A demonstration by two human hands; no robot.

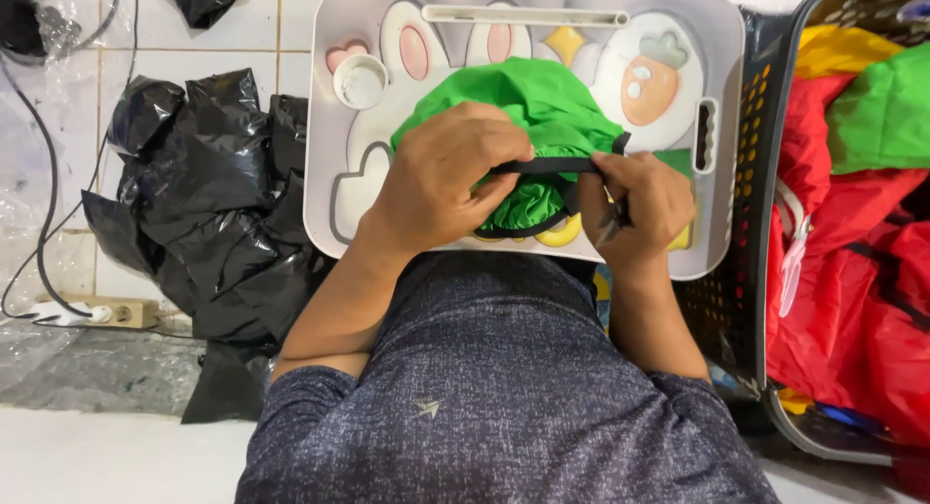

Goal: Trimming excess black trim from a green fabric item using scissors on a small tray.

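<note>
Here the left hand (pixel 448 180) presses the green fabric (pixel 538 107) flat against the lap tray (pixel 717 39), steadying it. The right hand (pixel 639 209) pinches the black strap (pixel 547 165) taut.

Lap tray (pixel 717 39) between bags and basket.
Cloth (pixel 542 107) lies on the tray; plastic bags (pixel 194 194) lie left, laundry basket (pixel 751 175) right.

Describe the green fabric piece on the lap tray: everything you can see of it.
The green fabric piece is a bright, thin, slightly shiny cloth, bunched into a rounded heap on the white cartoon-printed lap tray. A black strap or edging crosses its near side and loops beneath. The left hand presses down over its left part; the right hand pinches the black strap at its right end. Its underside is hidden.
</note>
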